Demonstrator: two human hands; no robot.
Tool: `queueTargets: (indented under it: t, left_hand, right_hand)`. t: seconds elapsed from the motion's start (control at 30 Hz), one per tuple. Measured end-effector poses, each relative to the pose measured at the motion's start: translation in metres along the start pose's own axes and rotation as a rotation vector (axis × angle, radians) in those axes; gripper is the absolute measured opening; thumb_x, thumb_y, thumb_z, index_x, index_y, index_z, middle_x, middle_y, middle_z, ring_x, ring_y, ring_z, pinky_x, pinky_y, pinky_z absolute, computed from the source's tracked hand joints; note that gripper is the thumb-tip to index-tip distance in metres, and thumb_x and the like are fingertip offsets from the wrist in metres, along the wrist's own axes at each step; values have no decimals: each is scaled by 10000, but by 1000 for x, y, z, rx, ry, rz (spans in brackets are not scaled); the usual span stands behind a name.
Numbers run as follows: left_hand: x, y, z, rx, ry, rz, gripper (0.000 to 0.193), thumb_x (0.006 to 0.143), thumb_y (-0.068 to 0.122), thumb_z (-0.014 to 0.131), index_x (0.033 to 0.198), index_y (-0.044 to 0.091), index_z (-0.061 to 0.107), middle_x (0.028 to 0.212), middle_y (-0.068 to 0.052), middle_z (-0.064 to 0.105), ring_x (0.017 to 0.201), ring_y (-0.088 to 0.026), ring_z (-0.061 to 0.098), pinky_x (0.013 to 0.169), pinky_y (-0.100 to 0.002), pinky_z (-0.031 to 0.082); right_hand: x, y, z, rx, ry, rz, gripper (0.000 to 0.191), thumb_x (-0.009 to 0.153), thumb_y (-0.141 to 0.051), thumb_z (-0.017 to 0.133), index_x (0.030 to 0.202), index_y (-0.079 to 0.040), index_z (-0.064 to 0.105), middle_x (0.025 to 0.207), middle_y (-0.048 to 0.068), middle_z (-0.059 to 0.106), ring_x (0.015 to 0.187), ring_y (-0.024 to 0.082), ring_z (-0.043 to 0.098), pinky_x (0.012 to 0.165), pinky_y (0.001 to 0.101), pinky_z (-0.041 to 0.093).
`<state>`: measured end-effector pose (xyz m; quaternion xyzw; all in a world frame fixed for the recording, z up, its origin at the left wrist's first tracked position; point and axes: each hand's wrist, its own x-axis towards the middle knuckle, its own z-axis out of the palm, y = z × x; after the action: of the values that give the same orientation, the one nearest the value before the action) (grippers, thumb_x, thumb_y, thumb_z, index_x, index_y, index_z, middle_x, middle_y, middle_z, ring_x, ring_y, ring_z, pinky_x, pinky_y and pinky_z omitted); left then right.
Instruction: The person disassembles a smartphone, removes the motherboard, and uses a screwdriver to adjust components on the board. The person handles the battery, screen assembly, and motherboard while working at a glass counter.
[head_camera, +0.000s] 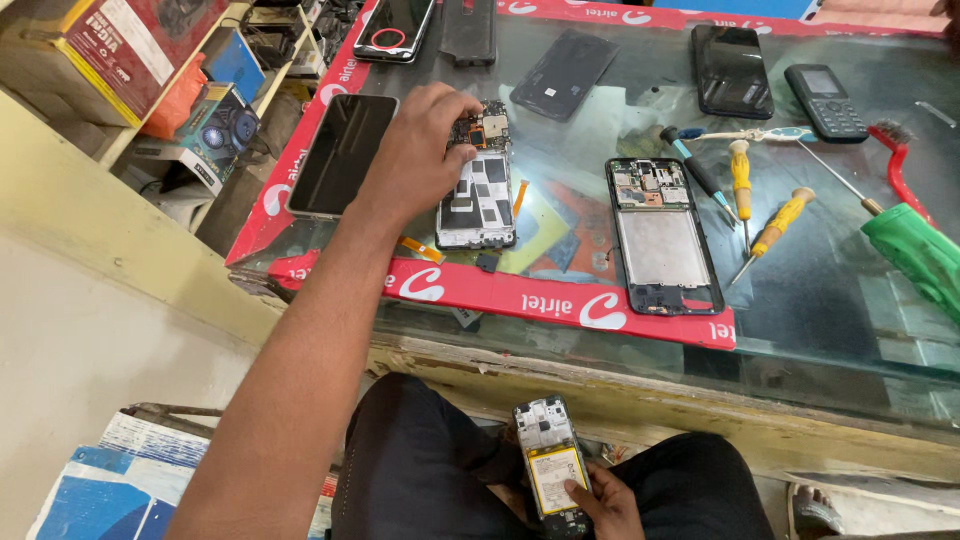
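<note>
My left hand (420, 150) reaches out over the glass counter and pinches the top corner of a small circuit board (482, 128) on an opened phone part (478, 200). Down in my lap, my right hand (605, 505) holds an opened phone with a yellow-labelled battery (550, 470). An empty black phone frame (662, 235) lies on the glass to the right of my left hand.
Two yellow-handled screwdrivers (741, 180) and a dark one lie right of the frame, with a green-handled tool (915, 250) and red brush (895, 150) beyond. Several phones and a keypad phone (825, 100) lie at the back. Shelves with boxes (140, 50) stand left.
</note>
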<state>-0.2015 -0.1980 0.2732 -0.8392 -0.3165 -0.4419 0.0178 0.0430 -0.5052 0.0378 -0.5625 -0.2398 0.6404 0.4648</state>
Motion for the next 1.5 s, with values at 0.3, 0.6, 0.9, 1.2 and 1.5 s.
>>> queueTargets:
  t: [0.3,0.6,0.9,1.2,1.5]
  left_hand:
    - [1,1,-2,51,-2,35,409,884,85,783,1247,32,601,1116,-172,663,1059,-387,624,915,-489,503]
    - [2,14,-7,98,-107,-104,369,858,40,761,1198,53,617,920,-147,691,912,-377,663,798,-507,516]
    - [10,10,-7,216,228,-2,248,942,-95,627,1149,40,612,948,-152,710,910,-349,707,765,-471,550]
    - [-4,95,-18,-1232,559,-856,398,813,-169,581,1148,41,625,940,-52,733,824,-178,726,740,-338,636]
    - [-66,166,-26,-1412,451,-814,285,1007,135,697,1199,-76,706,944,-130,739,724,-199,694,586,-309,559]
  right_hand:
    - [-8,-8,5,24,-26,-22,425,855,27,731,1264,107,647,1077,226,800,972,245,762,893,389,595]
    - [-11,-17,5,-9,51,75,478,859,17,728,1319,88,620,1111,217,796,1012,246,757,920,413,603]
    - [-14,-16,2,38,-72,-9,475,875,5,707,1333,85,612,1136,227,796,1012,249,763,914,397,597]
    - [-4,-6,-6,-8,-81,-55,453,874,9,716,1312,86,627,1133,196,798,1030,222,755,922,367,592]
    - [7,3,-5,-36,12,56,454,878,17,706,1312,107,610,1099,236,805,999,261,772,916,397,607]
